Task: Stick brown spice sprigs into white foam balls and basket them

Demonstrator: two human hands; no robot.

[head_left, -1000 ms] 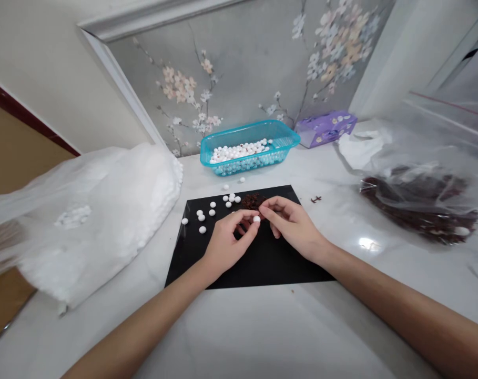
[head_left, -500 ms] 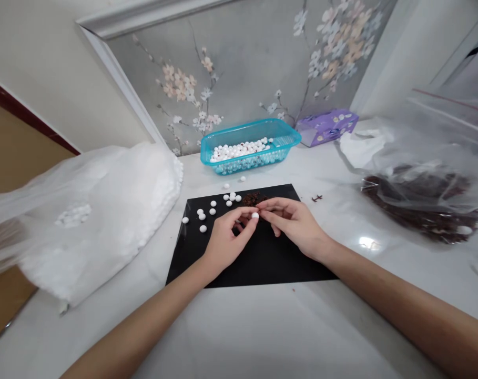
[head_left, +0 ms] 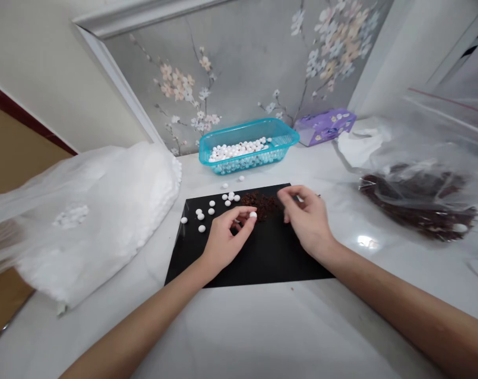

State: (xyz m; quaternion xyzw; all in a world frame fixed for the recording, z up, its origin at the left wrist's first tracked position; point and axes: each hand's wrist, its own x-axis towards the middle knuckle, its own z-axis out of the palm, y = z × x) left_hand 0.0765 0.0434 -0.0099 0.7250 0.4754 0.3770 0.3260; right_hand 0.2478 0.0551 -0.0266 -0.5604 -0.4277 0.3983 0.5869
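Black sheet (head_left: 262, 258), 1 bead (head_left: 253, 215), left hand (head_left: 225, 245)

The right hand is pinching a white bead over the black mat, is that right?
Not quite: the left hand, not the right hand, is pinching the white bead over the black mat, as the head view shows.

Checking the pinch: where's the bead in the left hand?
In the head view, the white bead is at the fingertips of the left hand, above the black sheet, at the near edge of the dark brown heap.
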